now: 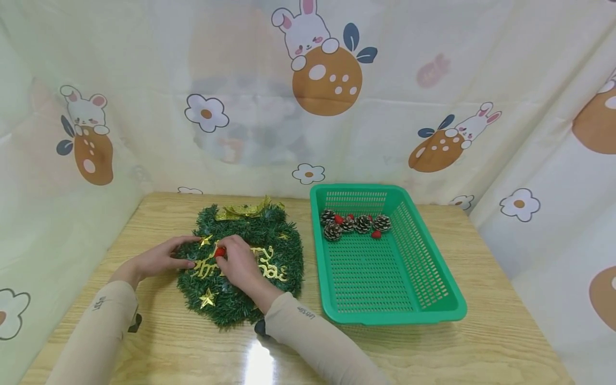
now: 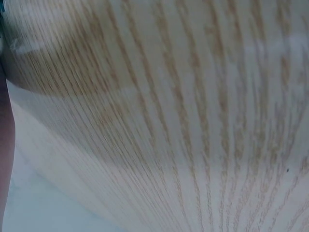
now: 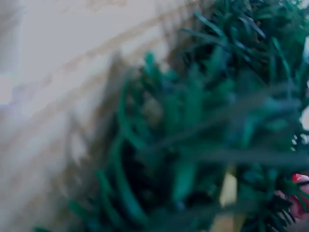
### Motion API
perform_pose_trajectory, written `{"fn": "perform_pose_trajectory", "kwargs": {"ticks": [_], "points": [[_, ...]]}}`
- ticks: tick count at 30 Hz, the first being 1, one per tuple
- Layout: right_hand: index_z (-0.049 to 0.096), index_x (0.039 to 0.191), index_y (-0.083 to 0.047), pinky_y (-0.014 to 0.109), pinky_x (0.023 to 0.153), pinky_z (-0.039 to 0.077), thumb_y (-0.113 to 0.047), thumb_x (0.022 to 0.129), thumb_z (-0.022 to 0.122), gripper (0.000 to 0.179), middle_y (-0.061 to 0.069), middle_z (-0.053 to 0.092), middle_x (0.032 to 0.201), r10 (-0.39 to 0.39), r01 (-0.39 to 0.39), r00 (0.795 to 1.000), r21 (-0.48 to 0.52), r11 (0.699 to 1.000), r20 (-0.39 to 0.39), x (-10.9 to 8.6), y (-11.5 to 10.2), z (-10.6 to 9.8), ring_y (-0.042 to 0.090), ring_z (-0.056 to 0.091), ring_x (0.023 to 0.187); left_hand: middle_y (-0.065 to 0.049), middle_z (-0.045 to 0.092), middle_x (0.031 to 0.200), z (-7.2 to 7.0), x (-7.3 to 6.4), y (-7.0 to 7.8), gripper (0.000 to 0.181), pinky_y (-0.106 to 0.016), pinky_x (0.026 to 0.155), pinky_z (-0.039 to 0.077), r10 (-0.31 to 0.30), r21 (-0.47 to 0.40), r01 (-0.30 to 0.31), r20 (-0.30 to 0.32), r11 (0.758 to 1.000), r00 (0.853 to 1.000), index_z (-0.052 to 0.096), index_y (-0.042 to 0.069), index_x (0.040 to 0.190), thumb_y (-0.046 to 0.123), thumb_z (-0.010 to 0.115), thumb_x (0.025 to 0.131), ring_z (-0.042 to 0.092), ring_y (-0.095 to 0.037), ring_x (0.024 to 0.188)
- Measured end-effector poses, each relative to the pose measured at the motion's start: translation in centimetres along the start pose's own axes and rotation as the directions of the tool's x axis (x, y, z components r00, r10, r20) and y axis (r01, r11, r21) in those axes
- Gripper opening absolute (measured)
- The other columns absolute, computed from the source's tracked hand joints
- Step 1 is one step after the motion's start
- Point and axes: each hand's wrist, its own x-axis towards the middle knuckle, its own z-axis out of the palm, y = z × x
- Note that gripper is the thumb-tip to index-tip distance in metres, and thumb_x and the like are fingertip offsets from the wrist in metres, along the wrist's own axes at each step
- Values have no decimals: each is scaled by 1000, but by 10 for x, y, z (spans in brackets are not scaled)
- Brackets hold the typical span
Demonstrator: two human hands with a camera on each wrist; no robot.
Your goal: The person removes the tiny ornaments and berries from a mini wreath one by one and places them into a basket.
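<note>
A green Christmas wreath [image 1: 226,314] lies on the table, with gold stars [image 1: 208,298], gold lettering [image 1: 273,271] and a gold bow [image 1: 243,210] at its top. Over its middle, my right hand [image 1: 239,263] pinches a small red berry [image 1: 220,252] between thumb and fingers; the berry's exact kind is too small to tell. My left hand [image 1: 166,258] touches the wreath's left side, thumb and fingers spread about a gold star. Green needles fill much of the right wrist view, with red [image 3: 300,178] beside the fingertips. The left wrist view holds mostly tabletop.
Right of the wreath stands a green plastic basket [image 1: 320,278]. Several pine cones [image 1: 362,224] and red berries [image 1: 376,234] sit toward its far end. Behind the wooden table [image 1: 163,342] hangs a printed curtain [image 1: 250,149], which also runs along both sides.
</note>
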Motion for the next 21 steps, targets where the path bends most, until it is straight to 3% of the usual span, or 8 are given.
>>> {"fn": "perform_pose_trajectory", "kwargs": {"ticks": [4, 11, 21], "points": [[66, 120, -6, 17, 68, 48, -13, 95, 64, 26, 4, 60, 112, 16, -15, 1000, 76, 997, -13, 1, 0, -7, 9, 56, 83, -29, 18, 156, 0, 0, 0, 71, -74, 105, 18, -8, -4, 8, 2, 1000, 1000, 35, 7, 151, 24, 70, 91, 12, -55, 140], [65, 120, -4, 14, 70, 50, -13, 95, 65, 27, 6, 59, 113, 11, -4, 999, 160, 987, -41, 9, -3, -23, 10, 63, 88, -28, 17, 157, 0, -1, 0, 72, -74, 105, 15, -23, 5, 23, -3, 1000, 1000, 35, 8, 151, 27, 70, 91, 10, -56, 140], [65, 124, -6, 17, 73, 52, -16, 95, 65, 30, 8, 64, 116, 44, -25, 996, 231, 973, -78, 25, -14, -73, 13, 66, 94, -28, 17, 157, 1, -1, 4, 72, -75, 104, 13, -39, 8, 39, -3, 999, 999, 34, 8, 151, 26, 70, 91, 10, -56, 140]]}}
